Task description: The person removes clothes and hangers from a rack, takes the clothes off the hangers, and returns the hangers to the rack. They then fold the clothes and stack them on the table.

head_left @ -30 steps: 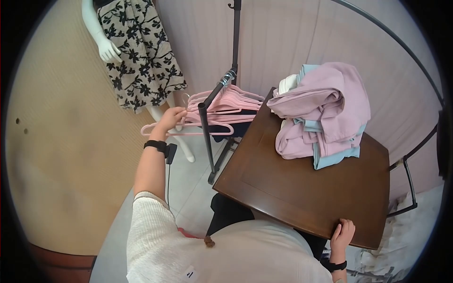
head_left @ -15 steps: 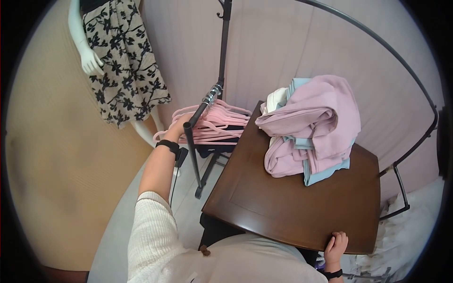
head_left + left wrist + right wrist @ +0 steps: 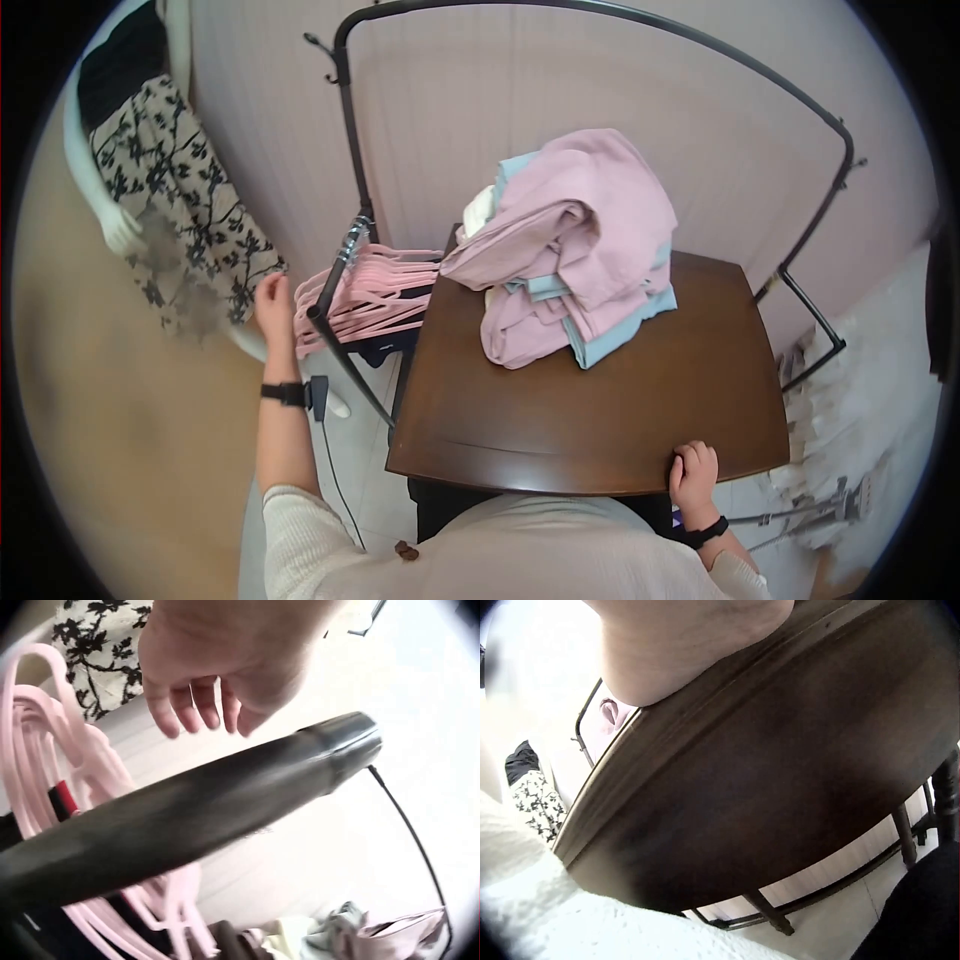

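My left hand [image 3: 271, 305] is in the air just left of the pink hangers [image 3: 376, 290], holding nothing. In the left wrist view its fingers [image 3: 205, 709] hang loosely, beyond the dark rack bar [image 3: 187, 806]. The hangers hang bunched on the rack, some bearing dark garments [image 3: 383, 346]. At the front right edge of the brown table [image 3: 600, 420], my right hand [image 3: 693, 473] rests with its fingers bent on the top. Only the heel of that hand shows in the right wrist view, against the table edge. Folded pink clothes [image 3: 610, 210] and light blue ones [image 3: 630, 328] lie piled on the table.
The black rack frame [image 3: 600, 10] arches behind the table, and its near post [image 3: 350, 365] stands at the table's left side. A mannequin in a floral skirt [image 3: 165, 150] is at the far left. A cable [image 3: 343, 480] trails from the left wrist camera.
My left hand held a pink hanger at the rack, brought it in among the others, and has since let go and come away. The view has turned right; my right hand stays at the table edge.
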### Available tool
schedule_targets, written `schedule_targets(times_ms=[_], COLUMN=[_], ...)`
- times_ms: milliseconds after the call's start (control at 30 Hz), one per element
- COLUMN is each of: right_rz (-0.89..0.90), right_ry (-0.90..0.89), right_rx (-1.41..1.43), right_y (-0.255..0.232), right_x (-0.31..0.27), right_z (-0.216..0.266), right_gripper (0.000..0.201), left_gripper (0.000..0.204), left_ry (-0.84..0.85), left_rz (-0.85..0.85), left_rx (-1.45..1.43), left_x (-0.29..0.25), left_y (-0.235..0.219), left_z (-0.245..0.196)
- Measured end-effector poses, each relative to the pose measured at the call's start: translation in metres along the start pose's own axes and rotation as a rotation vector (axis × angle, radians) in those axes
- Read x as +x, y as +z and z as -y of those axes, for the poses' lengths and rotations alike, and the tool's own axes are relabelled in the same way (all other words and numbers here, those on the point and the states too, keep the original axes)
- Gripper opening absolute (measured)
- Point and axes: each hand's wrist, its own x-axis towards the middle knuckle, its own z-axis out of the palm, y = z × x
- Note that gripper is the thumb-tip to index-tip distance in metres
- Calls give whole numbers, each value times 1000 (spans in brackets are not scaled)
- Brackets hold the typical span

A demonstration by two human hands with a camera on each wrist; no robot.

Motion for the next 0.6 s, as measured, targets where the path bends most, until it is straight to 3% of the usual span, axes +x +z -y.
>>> schedule_targets(times_ms=[100,200,233,300,367,400,467,500,533,600], right_rz=[-8,2,-2,-21,-41,-46,-58,-53,-62,-67], right_ry=[-21,-19,-17,-8,-4,11,-17,-31,-25,25], right_rx=[24,29,27,35,38,32,70,79,72,243], right_y=[-2,-4,-4,-4,-4,-5,-5,-5,-6,-9], right_x=[1,1,1,0,-2,-3,-4,-6,-4,-6], right_z=[1,-1,-1,-2,-2,-2,-6,-9,-9,-10], right_gripper=[10,10,10,10,9,9,9,10,10,12], left_gripper=[19,29,38,46,46,46,34,29,25,21], left_ry=[200,325,293,546,389,397,-4,202,338,536], left_rz=[54,436,577,503,555,567,610,466,442,607], left_rx=[-160,-29,-41,114,201,192,-60,-264,-304,-378], left_x=[-23,-61,-74,-105,-123,-125,-131,-143,-163,-192], left_y=[14,59,83,137,190,205,221,226,207,196], left_z=[-115,-197,-207,-211,-191,-192,-220,-231,-284,-318])
